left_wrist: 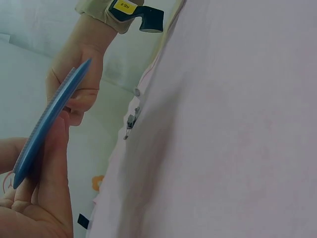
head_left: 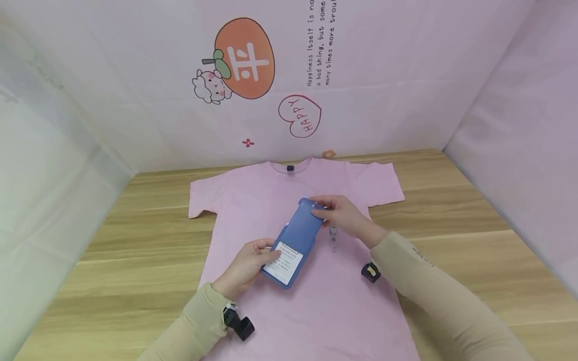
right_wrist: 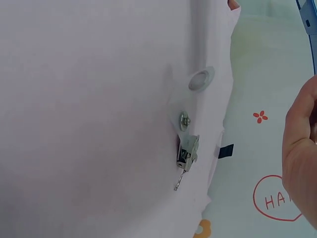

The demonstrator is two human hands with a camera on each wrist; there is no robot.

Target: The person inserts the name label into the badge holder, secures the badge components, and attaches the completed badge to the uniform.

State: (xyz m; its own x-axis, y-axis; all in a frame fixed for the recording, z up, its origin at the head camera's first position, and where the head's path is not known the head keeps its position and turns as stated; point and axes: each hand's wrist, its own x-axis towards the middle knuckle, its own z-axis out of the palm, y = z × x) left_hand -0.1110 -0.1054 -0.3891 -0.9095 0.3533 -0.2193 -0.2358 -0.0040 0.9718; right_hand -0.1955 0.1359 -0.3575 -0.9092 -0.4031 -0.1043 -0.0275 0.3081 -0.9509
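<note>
A blue card holder (head_left: 300,225) is held at a slant above a pink T-shirt (head_left: 338,306), which is spread flat. Behind its lower half shows a white printed card (head_left: 282,268). My left hand (head_left: 246,263) pinches the holder's lower left edge, thumb in front. At the upper end my right hand (head_left: 344,215) pinches it near the slots. The left wrist view shows the holder (left_wrist: 49,124) edge-on. Right of it on the shirt lies a badge strap clip (right_wrist: 188,151) with a metal clip, a clear strap and a snap button (right_wrist: 184,120).
The shirt lies on a wood-grain table (head_left: 149,240), its collar with a black label (head_left: 290,168) toward the back. A printed pink cloth (head_left: 384,75) hangs behind, with more cloth at both sides. Black wrist devices (head_left: 239,323) are strapped on both sleeves.
</note>
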